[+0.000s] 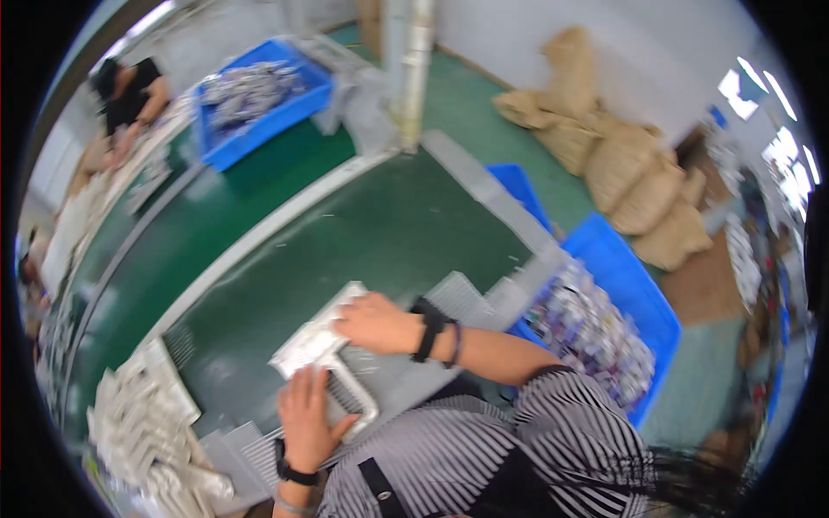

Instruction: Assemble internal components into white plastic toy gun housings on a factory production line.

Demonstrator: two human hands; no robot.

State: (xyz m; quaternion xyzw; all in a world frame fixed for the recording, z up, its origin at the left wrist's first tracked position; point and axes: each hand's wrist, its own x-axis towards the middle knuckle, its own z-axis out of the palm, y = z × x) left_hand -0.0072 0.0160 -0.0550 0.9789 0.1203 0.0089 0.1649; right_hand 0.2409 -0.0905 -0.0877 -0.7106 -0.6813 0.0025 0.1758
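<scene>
In front of me a white, glossy oblong piece (309, 342) lies on the green work surface. My right hand (376, 323) is closed over its far right end, the fingertips bent onto the edge. A white frame with a dark slotted grille (352, 390) joins or touches the piece on its near side; I cannot tell which. My left hand (308, 416) lies over the near left edge of these parts, fingers stretched out and thumb apart. Its palm hides some of the frame.
Stacked white plastic parts (142, 423) stand at the left. To the right, a blue bin (661, 332) holds many small wrapped pieces. Another filled blue bin (250, 148) is on the far belt (224, 203). Tan sacks (635, 168) lean by the wall. A co-worker (134, 99) sits far left.
</scene>
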